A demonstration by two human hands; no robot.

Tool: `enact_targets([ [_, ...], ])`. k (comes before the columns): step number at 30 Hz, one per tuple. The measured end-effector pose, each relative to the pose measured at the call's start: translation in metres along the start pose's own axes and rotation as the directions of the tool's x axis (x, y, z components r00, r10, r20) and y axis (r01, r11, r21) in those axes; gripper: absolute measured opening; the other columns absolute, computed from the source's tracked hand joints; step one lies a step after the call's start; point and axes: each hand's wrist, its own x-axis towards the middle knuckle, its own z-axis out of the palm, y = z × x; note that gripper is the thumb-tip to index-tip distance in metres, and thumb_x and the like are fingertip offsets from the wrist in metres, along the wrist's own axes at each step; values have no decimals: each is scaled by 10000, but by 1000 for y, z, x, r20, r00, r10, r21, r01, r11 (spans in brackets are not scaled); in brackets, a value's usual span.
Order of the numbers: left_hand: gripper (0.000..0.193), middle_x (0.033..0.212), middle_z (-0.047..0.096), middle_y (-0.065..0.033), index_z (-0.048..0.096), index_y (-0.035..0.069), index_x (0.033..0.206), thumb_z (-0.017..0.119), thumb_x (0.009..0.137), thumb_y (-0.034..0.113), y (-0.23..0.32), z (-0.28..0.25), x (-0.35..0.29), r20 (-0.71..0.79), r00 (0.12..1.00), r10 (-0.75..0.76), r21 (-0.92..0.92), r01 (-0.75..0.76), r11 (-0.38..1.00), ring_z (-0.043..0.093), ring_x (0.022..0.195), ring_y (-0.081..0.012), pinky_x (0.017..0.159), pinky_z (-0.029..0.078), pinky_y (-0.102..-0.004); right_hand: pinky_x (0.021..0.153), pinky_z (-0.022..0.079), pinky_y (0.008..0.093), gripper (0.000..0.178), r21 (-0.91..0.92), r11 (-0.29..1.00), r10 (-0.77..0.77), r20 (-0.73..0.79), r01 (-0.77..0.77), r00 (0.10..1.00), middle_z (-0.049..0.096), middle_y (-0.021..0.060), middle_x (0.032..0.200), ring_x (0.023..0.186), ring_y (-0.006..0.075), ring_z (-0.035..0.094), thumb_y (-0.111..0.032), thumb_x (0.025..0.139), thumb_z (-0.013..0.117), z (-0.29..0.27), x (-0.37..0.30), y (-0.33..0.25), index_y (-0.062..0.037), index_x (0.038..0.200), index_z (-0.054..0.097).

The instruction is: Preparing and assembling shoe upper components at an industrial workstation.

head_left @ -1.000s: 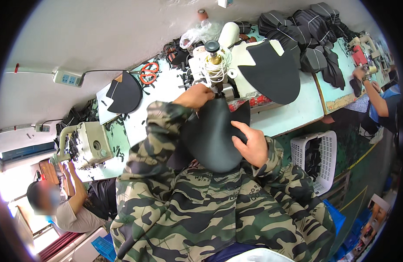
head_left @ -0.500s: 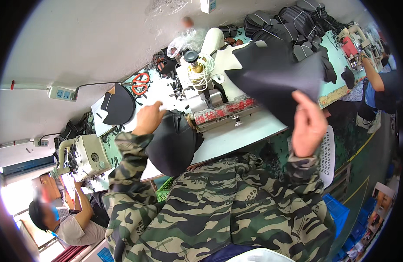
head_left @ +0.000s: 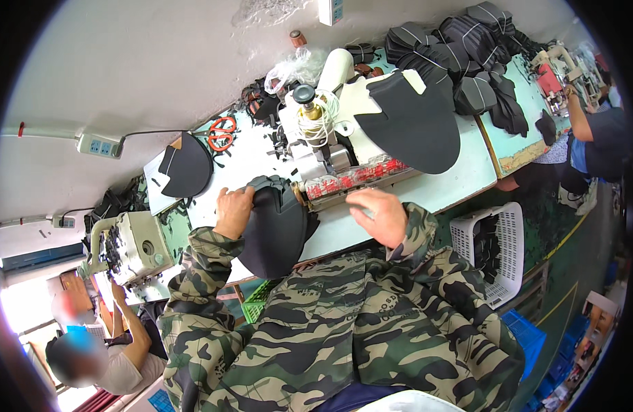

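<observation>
A stack of black, round-ended leather-like pieces [head_left: 274, 237] lies at the table's front edge, left of a small machine [head_left: 323, 154] with a black knob and coiled white cord. My left hand [head_left: 234, 211] has its fingers bent together on the stack's upper left edge; their tips are partly hidden. Just in front of the machine's red-marked bar [head_left: 358, 177], my right hand [head_left: 382, 216] is in the air with nothing in it, thumb apart from the fingers. Another black piece [head_left: 416, 123] with a notched end lies flat right of the machine.
Orange-handled scissors [head_left: 222, 134] and a black piece [head_left: 186, 165] lie at the left among dark scraps. Tied black bundles [head_left: 461, 51] are heaped at the back right. Below the table edge stands a white basket [head_left: 514, 254] holding black pieces. People work at both sides.
My right hand has let go of the black piece, now flat right of the machine, and moved left toward the stack. My left hand has lowered its fingers onto the stack's edge.
</observation>
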Motion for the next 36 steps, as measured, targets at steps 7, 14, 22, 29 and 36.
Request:
enact_targets([
  [7,117,754,592,-100,542,108,907,585,798,116,18,-1,9,-3,994,-112,17,112,994,618,640,-291,571,476,-411,716,505,350,214,182,943,230,246,-278,941,658,136,907,823,287,648,-130,783,624,14,-29,18,-13,961,646],
  [14,112,844,640,-152,621,39,883,593,803,113,44,-61,21,456,877,152,-252,-36,967,620,756,-341,672,485,-442,865,455,348,229,321,865,211,464,-385,860,609,182,1102,1062,281,575,-136,771,659,16,-40,28,-36,977,673],
  [22,264,739,607,-110,584,-48,1060,562,885,148,74,-78,44,350,937,3,-895,333,297,594,462,-161,443,464,-288,754,439,226,289,528,525,265,644,-668,717,640,32,1011,839,77,557,-59,766,713,-11,-35,33,-42,1051,677],
  [29,244,671,514,-94,549,-56,930,486,927,179,85,-65,54,344,936,-70,-824,336,457,572,477,-187,432,503,-282,869,465,298,289,392,820,297,332,-417,896,675,133,1021,956,196,632,-61,797,583,-6,-23,4,5,1073,637],
  [36,296,588,530,-110,561,-36,868,464,924,239,94,-65,78,470,877,-101,-699,440,564,584,468,-207,423,459,-347,823,489,324,345,237,897,359,106,-374,927,664,179,992,924,298,649,-53,744,563,-1,-12,1,-22,1080,635],
])
